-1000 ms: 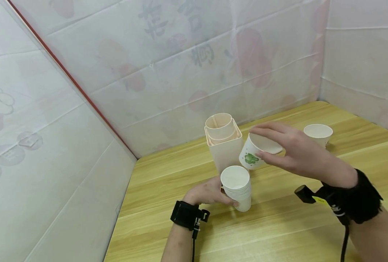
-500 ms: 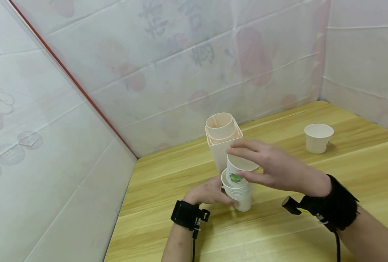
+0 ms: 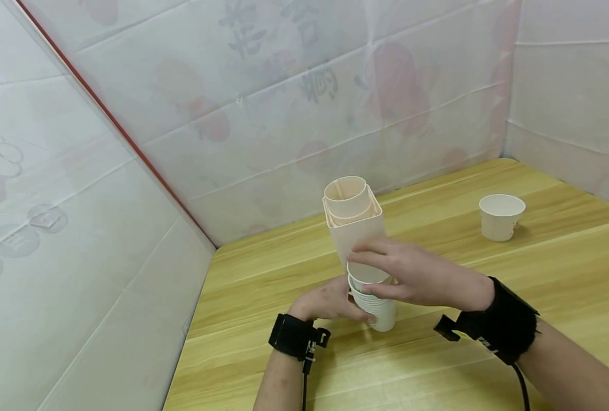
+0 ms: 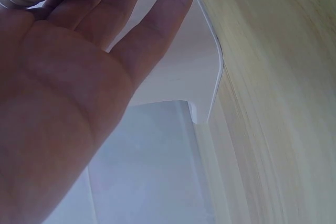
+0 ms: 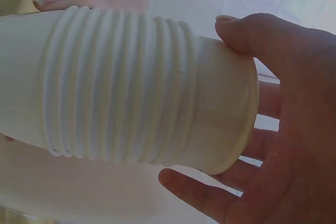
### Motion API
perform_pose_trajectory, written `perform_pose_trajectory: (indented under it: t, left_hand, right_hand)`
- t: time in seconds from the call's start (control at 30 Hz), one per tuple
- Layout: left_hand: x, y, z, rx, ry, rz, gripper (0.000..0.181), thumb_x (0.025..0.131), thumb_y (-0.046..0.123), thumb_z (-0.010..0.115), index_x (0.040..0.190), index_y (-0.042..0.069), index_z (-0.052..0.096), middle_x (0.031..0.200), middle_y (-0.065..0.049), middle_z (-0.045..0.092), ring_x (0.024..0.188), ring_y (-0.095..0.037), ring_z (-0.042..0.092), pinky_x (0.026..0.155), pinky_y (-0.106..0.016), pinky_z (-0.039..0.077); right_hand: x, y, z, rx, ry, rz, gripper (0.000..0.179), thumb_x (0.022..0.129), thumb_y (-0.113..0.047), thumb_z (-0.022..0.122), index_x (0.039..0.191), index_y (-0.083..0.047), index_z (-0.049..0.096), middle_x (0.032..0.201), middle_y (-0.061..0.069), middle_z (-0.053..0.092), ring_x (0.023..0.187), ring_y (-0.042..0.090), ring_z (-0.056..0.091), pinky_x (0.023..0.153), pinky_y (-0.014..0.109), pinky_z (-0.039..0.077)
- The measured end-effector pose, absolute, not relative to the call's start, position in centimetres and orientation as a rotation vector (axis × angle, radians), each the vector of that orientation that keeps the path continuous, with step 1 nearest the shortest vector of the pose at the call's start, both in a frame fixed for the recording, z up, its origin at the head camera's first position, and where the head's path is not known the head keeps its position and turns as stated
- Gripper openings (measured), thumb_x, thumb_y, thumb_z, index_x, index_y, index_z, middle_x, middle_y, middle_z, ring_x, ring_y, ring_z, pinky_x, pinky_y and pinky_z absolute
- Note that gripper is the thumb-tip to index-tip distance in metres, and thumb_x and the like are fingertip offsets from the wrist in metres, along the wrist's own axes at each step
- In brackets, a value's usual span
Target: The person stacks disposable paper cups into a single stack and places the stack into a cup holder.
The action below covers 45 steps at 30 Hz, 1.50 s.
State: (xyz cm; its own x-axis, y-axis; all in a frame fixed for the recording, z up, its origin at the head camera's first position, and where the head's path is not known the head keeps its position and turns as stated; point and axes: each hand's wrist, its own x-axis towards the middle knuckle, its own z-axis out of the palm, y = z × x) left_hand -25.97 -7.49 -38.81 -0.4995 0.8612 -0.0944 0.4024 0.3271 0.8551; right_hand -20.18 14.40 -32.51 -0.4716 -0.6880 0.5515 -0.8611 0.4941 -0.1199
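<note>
A stack of nested white paper cups [image 3: 383,317] stands on the table in the head view. My left hand [image 3: 326,301] grips it from the left, its thumb across the front. One more paper cup [image 3: 368,274] sits partly inside the stack's mouth, and my right hand [image 3: 412,271] holds this cup near its rim between thumb and fingers. In the right wrist view, the stacked rims [image 5: 115,87] form a row of ridges, and the top cup [image 5: 226,98] sticks out beyond them. Most of its green print is hidden by my right hand.
Right behind the stack stands a tall cream cup holder [image 3: 355,234] with a square body and a round tube on top. A single paper cup [image 3: 500,220] stands upright at the right. Sheeted walls border the wooden table [image 3: 263,268].
My right hand has moved left and down, bringing the printed paper cup from beside the stack into its mouth. My left hand has stayed on the stack.
</note>
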Motion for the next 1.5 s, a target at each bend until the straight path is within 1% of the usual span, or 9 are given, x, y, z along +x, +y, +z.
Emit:
perform_pose_trajectory:
  t: [0.23, 0.43, 0.6, 0.87, 0.97, 1.1, 1.27, 1.4, 1.5]
  left_hand:
    - [-25.9, -7.3, -38.9, 1.101, 2.029, 1.112, 0.068, 0.08, 0.012, 0.082, 0.137, 0.024, 0.046, 0.127, 0.007, 0.061, 0.114, -0.004, 0.06, 0.101, -0.024, 0.046]
    - [-25.9, -7.5, -38.9, 1.088, 2.034, 1.118, 0.072, 0.08, 0.012, 0.082, 0.138, 0.026, 0.043, 0.128, 0.009, 0.06, 0.115, -0.004, 0.059, 0.103, -0.024, 0.045]
    - [-25.9, -7.7, -38.8, 1.073, 2.045, 1.125, 0.072, 0.08, 0.012, 0.083, 0.138, 0.028, 0.043, 0.129, 0.01, 0.059, 0.117, -0.004, 0.058, 0.103, -0.025, 0.044]
    - [-25.7, -7.8, -38.8, 1.046, 2.052, 1.135, 0.069, 0.08, 0.013, 0.083, 0.136, 0.028, 0.046, 0.129, 0.01, 0.058, 0.117, -0.004, 0.057, 0.102, -0.025, 0.045]
    - [-25.7, -7.8, -38.8, 1.035, 2.053, 1.138, 0.069, 0.079, 0.013, 0.083, 0.136, 0.028, 0.045, 0.128, 0.009, 0.058, 0.116, -0.004, 0.058, 0.1, -0.025, 0.046]
    - [-25.8, -7.8, -38.8, 1.036, 2.053, 1.143, 0.072, 0.079, 0.011, 0.083, 0.137, 0.028, 0.045, 0.128, 0.008, 0.059, 0.116, -0.005, 0.058, 0.099, -0.026, 0.047]
    - [-25.8, -7.8, -38.9, 1.028, 2.056, 1.148, 0.072, 0.078, 0.012, 0.084, 0.137, 0.028, 0.046, 0.128, 0.009, 0.059, 0.116, -0.004, 0.058, 0.098, -0.026, 0.047]
    - [-25.8, -7.9, -39.0, 1.016, 2.058, 1.144, 0.071, 0.078, 0.012, 0.084, 0.137, 0.028, 0.047, 0.128, 0.01, 0.059, 0.115, -0.004, 0.058, 0.097, -0.025, 0.048]
    - [-25.8, -8.0, -39.0, 1.009, 2.068, 1.136, 0.07, 0.078, 0.013, 0.084, 0.136, 0.029, 0.047, 0.128, 0.011, 0.06, 0.115, -0.004, 0.058, 0.096, -0.025, 0.048]
  right_hand:
    - [-20.4, 14.5, -33.0, 1.349, -2.353, 0.54, 0.046, 0.094, -0.037, 0.067, 0.13, -0.008, 0.062, 0.129, 0.004, 0.059, 0.112, 0.016, 0.059, 0.084, 0.03, 0.058]
    - [-20.6, 14.5, -33.1, 1.379, -2.346, 0.541, 0.044, 0.095, -0.037, 0.066, 0.129, -0.01, 0.062, 0.127, 0.003, 0.06, 0.112, 0.015, 0.059, 0.088, 0.034, 0.056]
    - [-20.6, 14.4, -33.1, 1.387, -2.355, 0.567, 0.043, 0.095, -0.037, 0.066, 0.129, -0.012, 0.06, 0.127, 0.001, 0.059, 0.112, 0.013, 0.057, 0.089, 0.035, 0.056]
    - [-21.0, 15.0, -32.7, 1.356, -2.498, 0.711, 0.053, 0.093, -0.044, 0.065, 0.135, -0.012, 0.055, 0.132, 0.002, 0.057, 0.117, 0.017, 0.057, 0.094, 0.04, 0.054]
    - [-21.3, 15.8, -32.3, 1.328, -2.479, 0.772, 0.051, 0.091, -0.04, 0.069, 0.133, -0.012, 0.057, 0.131, 0.001, 0.06, 0.117, 0.018, 0.059, 0.095, 0.041, 0.053]
    - [-21.9, 17.1, -31.8, 1.253, -2.412, 0.774, 0.044, 0.09, -0.031, 0.073, 0.127, -0.011, 0.062, 0.125, 0.0, 0.065, 0.114, 0.018, 0.062, 0.093, 0.042, 0.054]
    - [-22.9, 19.2, -31.2, 1.094, -2.382, 0.725, 0.039, 0.089, -0.024, 0.075, 0.122, -0.009, 0.064, 0.118, 0.002, 0.069, 0.109, 0.021, 0.066, 0.089, 0.044, 0.055]
    - [-23.3, 20.9, -30.9, 0.886, -2.476, 0.706, 0.038, 0.091, -0.027, 0.072, 0.123, -0.009, 0.064, 0.119, 0.004, 0.069, 0.112, 0.026, 0.066, 0.09, 0.047, 0.054]
    - [-23.5, 22.1, -30.8, 0.743, -2.547, 0.729, 0.039, 0.093, -0.029, 0.07, 0.126, -0.009, 0.063, 0.122, 0.009, 0.068, 0.116, 0.03, 0.063, 0.092, 0.051, 0.052]
